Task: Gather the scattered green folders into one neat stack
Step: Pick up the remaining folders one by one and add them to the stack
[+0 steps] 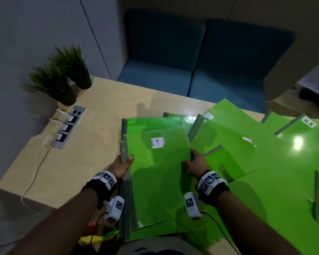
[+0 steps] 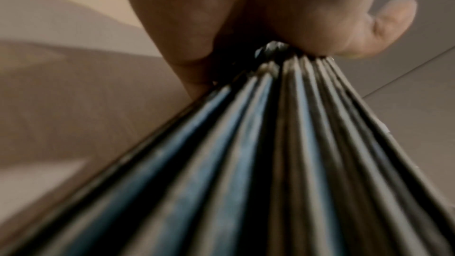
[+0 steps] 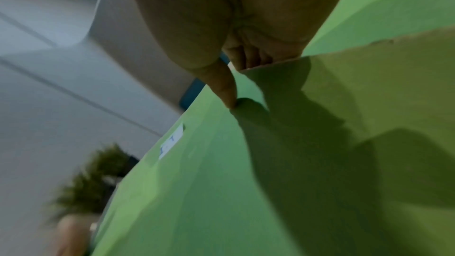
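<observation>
I hold a stack of green folders over the near edge of the table, the top one labelled "I.T". My left hand grips the grey spines on the stack's left side; in the left wrist view the spines fan out under my left hand. My right hand grips the stack's right edge. In the right wrist view the right hand has its thumb on the top folder. More green folders lie overlapped to the right, one labelled "H.R".
Two potted plants stand at the table's far left corner. A socket strip with plugged chargers and a white cable sits beside them. Bare tabletop lies left of the stack. A blue sofa is beyond the table.
</observation>
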